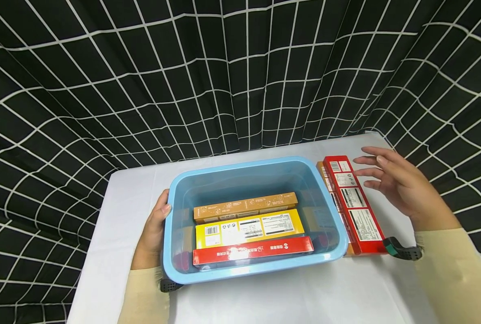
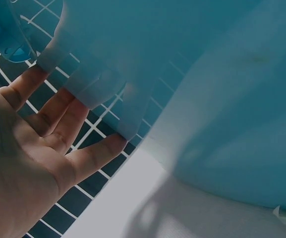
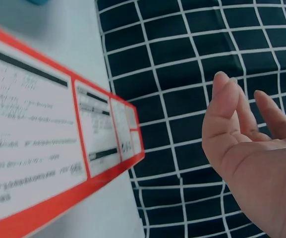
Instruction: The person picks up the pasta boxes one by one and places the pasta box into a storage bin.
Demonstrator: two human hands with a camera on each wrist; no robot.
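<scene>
A light-blue plastic bin (image 1: 240, 271) stands on the white table, with a brown box (image 1: 244, 207), a yellow box (image 1: 249, 228) and a red box (image 1: 252, 251) lying side by side in it. At the bin's left end my left hand (image 1: 153, 229) holds the rim, thumb at its edge; in the left wrist view its fingers (image 2: 95, 153) reach behind the translucent plastic. Right of the bin lies another red box (image 1: 354, 204) with white label panels, overlapping a brown box (image 1: 328, 180). Just right of that red box, my right hand (image 1: 398, 184) hovers with fingers loosely spread, holding nothing.
A white cloth (image 1: 119, 198) covers the table. Black curtains with a white grid (image 1: 232, 81) hang behind and along both sides. Dark wrist straps (image 1: 404, 249) sit at the sleeve cuffs.
</scene>
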